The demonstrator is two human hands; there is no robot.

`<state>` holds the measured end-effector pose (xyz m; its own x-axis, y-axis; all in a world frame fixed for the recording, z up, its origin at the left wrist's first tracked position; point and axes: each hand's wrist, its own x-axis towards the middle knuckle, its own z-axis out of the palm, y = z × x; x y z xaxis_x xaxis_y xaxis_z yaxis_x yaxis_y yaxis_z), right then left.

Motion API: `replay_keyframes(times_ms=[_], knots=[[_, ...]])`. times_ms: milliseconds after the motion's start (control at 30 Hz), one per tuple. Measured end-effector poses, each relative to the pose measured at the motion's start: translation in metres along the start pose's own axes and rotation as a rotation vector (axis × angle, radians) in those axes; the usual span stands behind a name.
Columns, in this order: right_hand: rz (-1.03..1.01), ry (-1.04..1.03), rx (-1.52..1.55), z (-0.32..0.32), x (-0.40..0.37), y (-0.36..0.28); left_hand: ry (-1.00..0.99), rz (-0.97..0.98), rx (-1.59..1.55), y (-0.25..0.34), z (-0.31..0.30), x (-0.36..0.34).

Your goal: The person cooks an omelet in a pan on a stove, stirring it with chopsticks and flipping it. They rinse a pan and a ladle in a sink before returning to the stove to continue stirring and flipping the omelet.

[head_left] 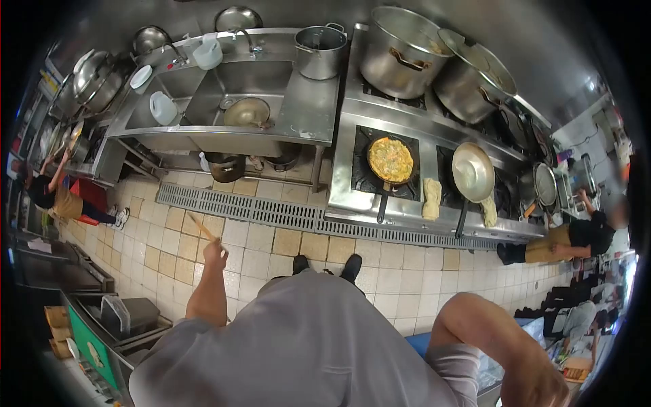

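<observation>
My left hand is closed around one end of a slim wooden utensil, held out over the tiled floor. Its far end points away from me toward the sink; its exact kind is hard to make out. Down at the lower right edge, my right hand sits at the end of a bent arm, dark and partly cut off, so its fingers do not show clearly. On the stove ahead, a black pan holds a round omelette-like food with green and orange bits. Neither hand touches the pan.
A second frying pan and folded yellowish cloths rest on the stove, with large stockpots behind. Left of it stands a double sink. A floor grate runs along the front. Co-workers stand at both sides.
</observation>
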<state>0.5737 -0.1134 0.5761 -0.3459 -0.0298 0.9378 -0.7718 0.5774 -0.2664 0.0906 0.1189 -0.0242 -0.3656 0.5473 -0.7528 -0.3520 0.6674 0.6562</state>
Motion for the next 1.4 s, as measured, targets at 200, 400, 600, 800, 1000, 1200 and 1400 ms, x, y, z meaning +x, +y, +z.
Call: replay_keyframes(times_ms=[200, 400, 600, 800, 1000, 1200, 1400], knots=[[-0.009, 0.091, 0.047, 0.01, 0.008, 0.018, -0.18, 0.014, -0.023, -0.012, 0.025, 0.013], [-0.046, 0.123, 0.01, 0.021, 0.003, 0.011, 0.112, -0.097, 0.121, -0.046, -0.021, -0.002], [-0.107, 0.152, -0.012, 0.027, -0.002, -0.008, 0.142, -0.154, 0.122, -0.059, -0.071, 0.002], [-0.075, 0.076, 0.13, 0.013, -0.02, -0.029, 0.077, -0.017, 0.03, -0.055, -0.045, -0.018], [0.008, 0.262, 0.332, -0.035, -0.073, -0.036, -0.021, 0.039, -0.035, -0.041, -0.033, -0.064], [0.96, 1.613, -0.703, -0.09, -0.387, -0.003, 0.083, 0.06, -0.15, -0.069, -0.091, -0.091], [1.594, 1.807, -0.262, -0.029, -0.538, 0.092, 0.33, -0.093, -0.055, -0.133, -0.165, -0.116]])
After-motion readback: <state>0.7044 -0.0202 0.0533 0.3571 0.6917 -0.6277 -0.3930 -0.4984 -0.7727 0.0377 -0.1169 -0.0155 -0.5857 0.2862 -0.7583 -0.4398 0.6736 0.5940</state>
